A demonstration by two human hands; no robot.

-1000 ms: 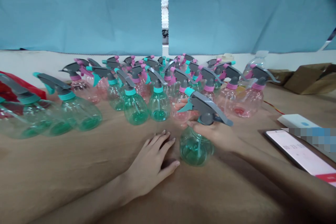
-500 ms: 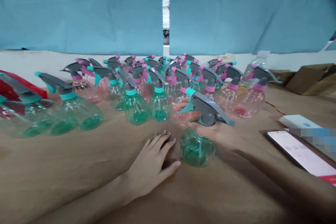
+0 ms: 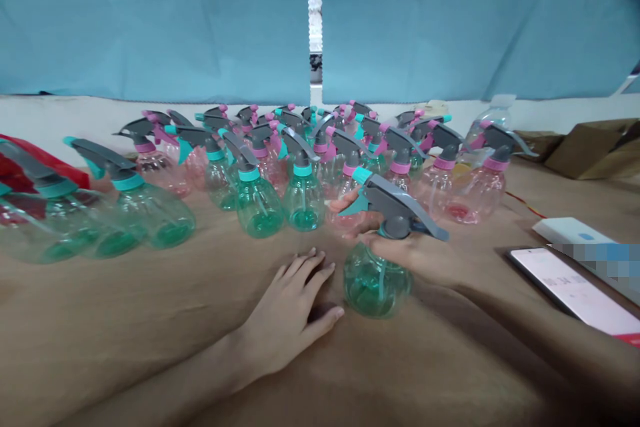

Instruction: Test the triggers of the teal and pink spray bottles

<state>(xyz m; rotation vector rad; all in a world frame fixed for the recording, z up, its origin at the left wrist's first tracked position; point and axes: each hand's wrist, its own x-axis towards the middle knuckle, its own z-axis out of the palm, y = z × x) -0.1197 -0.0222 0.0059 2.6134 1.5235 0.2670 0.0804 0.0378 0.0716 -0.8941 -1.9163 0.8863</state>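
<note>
My right hand (image 3: 415, 255) is wrapped round the neck of a green spray bottle (image 3: 376, 283) with a grey trigger head (image 3: 395, 207) and a teal nozzle. The bottle stands upright on the brown table (image 3: 150, 320). My left hand (image 3: 293, 310) lies flat on the table just left of the bottle, fingers stretched out, holding nothing. Behind both hands stands a crowd of several green and pink spray bottles (image 3: 305, 167) with grey triggers.
More green bottles (image 3: 130, 207) stand at the left beside a red bag (image 3: 30, 167). A phone (image 3: 575, 290) with a lit screen and a white box (image 3: 573, 230) lie at the right. Cardboard (image 3: 590, 147) sits at the far right; blue curtains (image 3: 150, 20) hang behind.
The green bottle in my right hand has shifted slightly to the right. My left hand has stayed put.
</note>
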